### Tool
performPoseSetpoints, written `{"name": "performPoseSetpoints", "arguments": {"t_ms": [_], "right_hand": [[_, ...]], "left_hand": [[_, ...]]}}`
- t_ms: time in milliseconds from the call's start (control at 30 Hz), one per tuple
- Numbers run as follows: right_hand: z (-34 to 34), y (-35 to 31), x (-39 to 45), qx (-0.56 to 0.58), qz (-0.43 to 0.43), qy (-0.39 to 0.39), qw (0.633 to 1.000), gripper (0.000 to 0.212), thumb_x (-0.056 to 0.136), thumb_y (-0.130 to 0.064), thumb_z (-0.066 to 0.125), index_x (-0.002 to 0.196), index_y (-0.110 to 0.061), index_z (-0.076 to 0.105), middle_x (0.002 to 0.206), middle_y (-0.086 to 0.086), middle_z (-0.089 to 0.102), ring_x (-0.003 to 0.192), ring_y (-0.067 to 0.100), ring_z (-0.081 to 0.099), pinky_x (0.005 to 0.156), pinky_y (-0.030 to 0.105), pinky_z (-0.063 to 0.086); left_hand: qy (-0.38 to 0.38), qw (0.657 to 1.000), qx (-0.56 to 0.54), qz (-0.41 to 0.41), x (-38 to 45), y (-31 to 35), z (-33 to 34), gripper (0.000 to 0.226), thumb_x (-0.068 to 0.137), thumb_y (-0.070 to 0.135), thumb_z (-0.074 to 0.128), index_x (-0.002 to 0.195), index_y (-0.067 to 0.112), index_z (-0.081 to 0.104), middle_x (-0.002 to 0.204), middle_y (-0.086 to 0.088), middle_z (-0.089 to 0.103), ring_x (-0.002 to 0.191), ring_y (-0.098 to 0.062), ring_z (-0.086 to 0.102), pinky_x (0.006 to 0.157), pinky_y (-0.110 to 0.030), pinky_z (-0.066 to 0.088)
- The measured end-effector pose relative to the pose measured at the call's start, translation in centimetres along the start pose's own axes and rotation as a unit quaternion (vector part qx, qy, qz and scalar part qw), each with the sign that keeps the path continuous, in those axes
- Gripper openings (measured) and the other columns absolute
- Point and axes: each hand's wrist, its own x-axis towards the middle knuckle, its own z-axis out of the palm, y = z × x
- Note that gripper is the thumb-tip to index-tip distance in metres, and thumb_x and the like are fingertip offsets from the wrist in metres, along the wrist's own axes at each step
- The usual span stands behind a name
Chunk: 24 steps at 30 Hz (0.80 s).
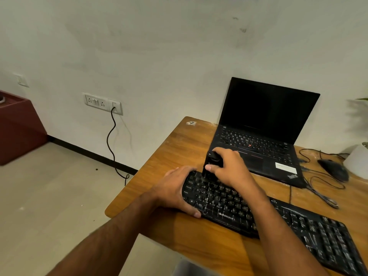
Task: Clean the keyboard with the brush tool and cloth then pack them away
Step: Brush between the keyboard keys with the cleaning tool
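Brushing top-left keys: right hand point(229, 168) grip closed on brush tool point(212, 166); left hand point(175, 192) clasps Zebronics keyboard point(278, 222) end. Risk: hard strokes could dislodge keycaps.

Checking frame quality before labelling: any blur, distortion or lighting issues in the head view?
Head view: wide-angle bending curves the desk edge; mouse, plant and the keyboard right end are smeared by blur; lighting is dim and warm, laptop screen dark without glare; brush tool in the right hand is black on black, bristles unclear; left hand reasonably sharp.
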Motion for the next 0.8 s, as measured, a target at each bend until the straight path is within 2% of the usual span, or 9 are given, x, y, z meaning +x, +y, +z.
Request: {"name": "performPoseSetpoints", "arguments": {"t_ms": [100, 267, 367, 400, 467, 533, 600, 667, 800], "right_hand": [[0.6, -0.2, -0.3, 0.028, -0.009, 0.026, 0.999, 0.027, 0.085, -0.030, 0.078, 0.107, -0.025, 0.065, 0.099, -0.001, 0.067, 0.100, 0.021, 0.060, 0.085, 0.038, 0.052], [0.2, -0.1, -0.3, 0.015, -0.006, -0.048, 0.999, 0.025, 0.084, -0.034, 0.078, 0.105, -0.029, 0.065, 0.102, -0.002, 0.066, 0.102, 0.019, 0.060, 0.088, 0.040, 0.052], [0.3, -0.2, -0.4, 0.028, -0.001, 0.015, 1.000, 0.027, 0.085, -0.032, 0.077, 0.108, -0.026, 0.064, 0.102, 0.000, 0.066, 0.100, 0.019, 0.058, 0.083, 0.036, 0.049], [0.6, -0.4, -0.7, 0.019, 0.001, 0.014, 1.000, 0.029, 0.086, -0.032, 0.077, 0.111, -0.026, 0.064, 0.103, 0.000, 0.065, 0.101, 0.019, 0.056, 0.082, 0.034, 0.046], [1.0, -0.5, -1.1, 0.003, -0.007, -0.023, 1.000, 0.029, 0.086, -0.032, 0.077, 0.111, -0.027, 0.064, 0.104, -0.002, 0.065, 0.101, 0.018, 0.056, 0.080, 0.033, 0.044], [0.3, -0.5, -0.7, 0.004, -0.015, -0.047, 0.999, 0.027, 0.085, -0.032, 0.078, 0.108, -0.028, 0.065, 0.103, -0.003, 0.065, 0.102, 0.018, 0.059, 0.083, 0.037, 0.050], [-0.2, -0.4, -0.3, 0.025, -0.001, -0.013, 1.000, 0.028, 0.084, -0.032, 0.079, 0.108, -0.027, 0.065, 0.104, -0.002, 0.066, 0.103, 0.019, 0.060, 0.089, 0.041, 0.052], [0.4, -0.4, -0.6, 0.034, 0.011, 0.012, 0.999, 0.029, 0.084, -0.032, 0.079, 0.109, -0.028, 0.065, 0.104, 0.000, 0.066, 0.102, 0.020, 0.061, 0.088, 0.040, 0.053], [0.4, -0.4, -0.9, 0.031, 0.005, -0.054, 0.998, 0.025, 0.084, -0.033, 0.079, 0.104, -0.028, 0.066, 0.103, -0.001, 0.066, 0.101, 0.020, 0.061, 0.083, 0.038, 0.052]], "left_hand": [[0.001, 1.000, 0.002, 0.007, 0.1, -0.2, 0.0, 0.128, 0.048, 0.074, 0.092, 0.153, 0.041, 0.027, 0.149, 0.022, 0.042, 0.137, -0.004, 0.038, 0.125, -0.041, 0.025], [-0.001, 1.000, 0.001, 0.004, 0.2, -0.5, 0.2, 0.130, 0.045, 0.079, 0.089, 0.153, 0.040, 0.028, 0.147, 0.022, 0.044, 0.137, -0.006, 0.040, 0.124, -0.044, 0.029], [-0.001, 1.000, 0.000, 0.008, 0.2, -0.5, 0.1, 0.130, 0.046, 0.077, 0.090, 0.154, 0.040, 0.027, 0.149, 0.022, 0.042, 0.138, -0.006, 0.038, 0.125, -0.044, 0.027], [0.000, 1.000, 0.001, 0.011, 0.2, -0.5, 0.1, 0.130, 0.046, 0.077, 0.090, 0.154, 0.040, 0.027, 0.149, 0.022, 0.043, 0.138, -0.005, 0.038, 0.125, -0.044, 0.027], [0.001, 1.000, 0.001, 0.015, 0.2, -0.6, 0.2, 0.130, 0.046, 0.079, 0.089, 0.154, 0.040, 0.027, 0.148, 0.023, 0.044, 0.138, -0.004, 0.040, 0.125, -0.043, 0.026], [0.001, 1.000, -0.003, 0.013, 0.3, -0.6, 0.2, 0.131, 0.045, 0.080, 0.088, 0.154, 0.041, 0.027, 0.148, 0.023, 0.044, 0.138, -0.004, 0.040, 0.125, -0.043, 0.026], [0.001, 1.000, -0.003, 0.009, 0.3, -0.7, 0.2, 0.131, 0.044, 0.080, 0.089, 0.154, 0.041, 0.027, 0.148, 0.023, 0.043, 0.138, -0.005, 0.039, 0.125, -0.044, 0.026], [0.002, 1.000, -0.003, 0.010, 0.2, -0.5, 0.1, 0.131, 0.045, 0.077, 0.090, 0.154, 0.040, 0.028, 0.149, 0.022, 0.043, 0.138, -0.005, 0.038, 0.125, -0.043, 0.027], [0.005, 1.000, -0.003, 0.013, 0.1, -0.3, 0.0, 0.129, 0.047, 0.075, 0.091, 0.154, 0.040, 0.029, 0.147, 0.021, 0.044, 0.135, -0.004, 0.039, 0.124, -0.042, 0.028]]}}
